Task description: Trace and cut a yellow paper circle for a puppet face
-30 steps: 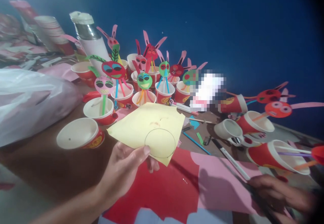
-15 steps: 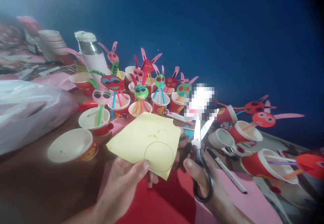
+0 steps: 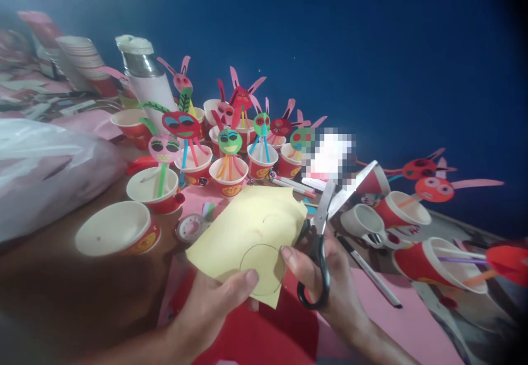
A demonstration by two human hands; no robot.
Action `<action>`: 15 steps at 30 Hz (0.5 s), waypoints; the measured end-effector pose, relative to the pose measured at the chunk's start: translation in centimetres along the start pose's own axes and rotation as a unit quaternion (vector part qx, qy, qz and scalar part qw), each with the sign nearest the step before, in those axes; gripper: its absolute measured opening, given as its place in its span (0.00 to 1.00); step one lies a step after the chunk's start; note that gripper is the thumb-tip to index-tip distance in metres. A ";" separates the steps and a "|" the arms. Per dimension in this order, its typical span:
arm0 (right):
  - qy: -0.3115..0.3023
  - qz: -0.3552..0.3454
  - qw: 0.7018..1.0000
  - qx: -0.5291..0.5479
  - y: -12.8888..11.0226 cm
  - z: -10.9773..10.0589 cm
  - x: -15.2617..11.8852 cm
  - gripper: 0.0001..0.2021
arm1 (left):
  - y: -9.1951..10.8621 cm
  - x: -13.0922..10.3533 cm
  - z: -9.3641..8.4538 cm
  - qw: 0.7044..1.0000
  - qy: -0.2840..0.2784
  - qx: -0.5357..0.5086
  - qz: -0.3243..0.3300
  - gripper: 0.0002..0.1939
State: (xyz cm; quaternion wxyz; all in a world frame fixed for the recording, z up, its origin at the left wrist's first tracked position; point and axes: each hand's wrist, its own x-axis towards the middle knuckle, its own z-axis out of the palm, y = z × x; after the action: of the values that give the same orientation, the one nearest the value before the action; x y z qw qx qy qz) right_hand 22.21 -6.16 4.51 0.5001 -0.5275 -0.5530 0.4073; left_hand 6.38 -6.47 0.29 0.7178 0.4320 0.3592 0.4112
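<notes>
A sheet of yellow paper (image 3: 243,227) with a circle drawn near its lower right corner is pinched in my left hand (image 3: 223,304), the thumb pressing inside the circle. My right hand (image 3: 330,282) has its fingers through the black handles of a pair of scissors (image 3: 320,222). The blades stand apart and point up and away, clear of the circle. My right thumb tip also touches the paper's right edge, beside the circle. Beneath the hands lie red paper (image 3: 264,335) and pink paper (image 3: 396,304).
Several paper cups with paper faces on straws, such as a green face (image 3: 229,142), stand behind. A tilted cup (image 3: 115,230) and a plastic bag (image 3: 49,172) lie left. Right are a marker (image 3: 371,274) and a white mug (image 3: 363,225). A flask (image 3: 148,76) stands at the back.
My right hand has moved left, its thumb now touching the paper. The yellow paper has shifted slightly right and down, uncovering a round white item behind it. The scissors remain open.
</notes>
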 end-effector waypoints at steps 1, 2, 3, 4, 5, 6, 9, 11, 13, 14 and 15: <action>0.002 -0.006 1.000 -0.007 -0.1 0.0 0.0 0.14 | -0.2 0.0 0.0 1.000 0.006 0.007 -0.004 0.14; 0.004 -0.011 1.000 -0.009 -0.1 0.0 0.0 0.14 | -0.4 0.0 0.0 1.000 0.014 0.015 -0.008 0.13; 0.005 -0.013 1.000 -0.008 -0.1 0.0 0.0 0.14 | -0.6 0.0 -0.1 0.999 0.026 0.023 -0.011 0.13; 0.005 -0.012 1.000 -0.005 -0.1 0.0 0.0 0.15 | -0.7 0.0 -0.1 0.999 0.039 0.028 -0.011 0.12; 0.002 -0.007 1.000 0.000 0.0 0.1 -0.1 0.16 | -0.8 0.0 -0.1 0.998 0.051 0.031 -0.007 0.11; -0.003 0.002 1.000 0.008 0.1 0.1 -0.2 0.17 | -0.8 0.0 -0.1 0.998 0.060 0.032 0.000 0.10; -0.029 0.033 0.998 0.050 0.6 0.3 -0.8 0.21 | -0.5 -0.1 -0.1 0.996 0.086 0.028 0.012 0.10; -0.038 0.045 0.996 0.070 1.0 0.5 -1.4 0.20 | -0.2 -0.2 -0.2 0.993 0.117 0.029 0.005 0.12; -0.038 0.056 0.995 0.071 1.1 0.9 -2.3 0.19 | 0.2 -0.3 -0.2 0.987 0.158 0.038 0.003 0.13; -0.037 0.064 0.995 0.067 1.1 1.0 -2.8 0.19 | 0.3 -0.3 -0.3 0.983 0.176 0.044 0.008 0.13; -0.038 0.072 0.995 0.063 1.1 1.2 -3.3 0.20 | 0.5 -0.4 -0.3 0.981 0.188 0.048 0.015 0.13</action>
State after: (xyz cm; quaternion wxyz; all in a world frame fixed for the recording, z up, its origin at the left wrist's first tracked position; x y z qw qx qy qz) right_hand 21.05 -9.24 2.81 0.4803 -0.5175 -0.5052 0.4963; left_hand 5.84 -6.58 0.67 0.6092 0.3866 0.5008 0.4782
